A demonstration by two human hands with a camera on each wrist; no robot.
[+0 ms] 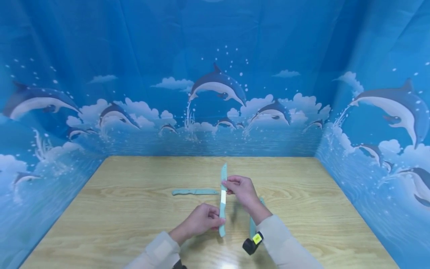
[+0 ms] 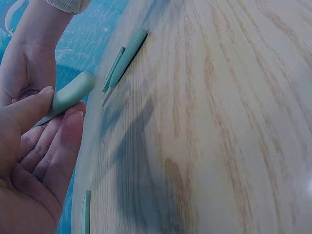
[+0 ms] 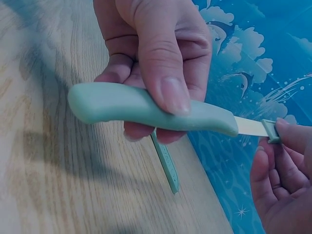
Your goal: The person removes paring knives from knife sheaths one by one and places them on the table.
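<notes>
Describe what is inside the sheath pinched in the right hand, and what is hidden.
The far part of the blade is inside the sheath. A bare stretch shows between sheath and handle; the rest, tip included, is covered and cannot be seen.

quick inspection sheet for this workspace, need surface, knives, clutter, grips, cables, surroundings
surface: wood-grain tabletop, bright reflection at its near edge
job's things: held knife, part of its blade bare between handle and sheath; sheathed knife lying farther back; unsheathed knife lying to the right, beside what looks like a loose sheath
clutter: nothing seen
grips: left hand holds the handle; right hand pinches the sheath
cables: nothing seen
surroundings: blue dolphin-print backdrop behind and at both sides
</notes>
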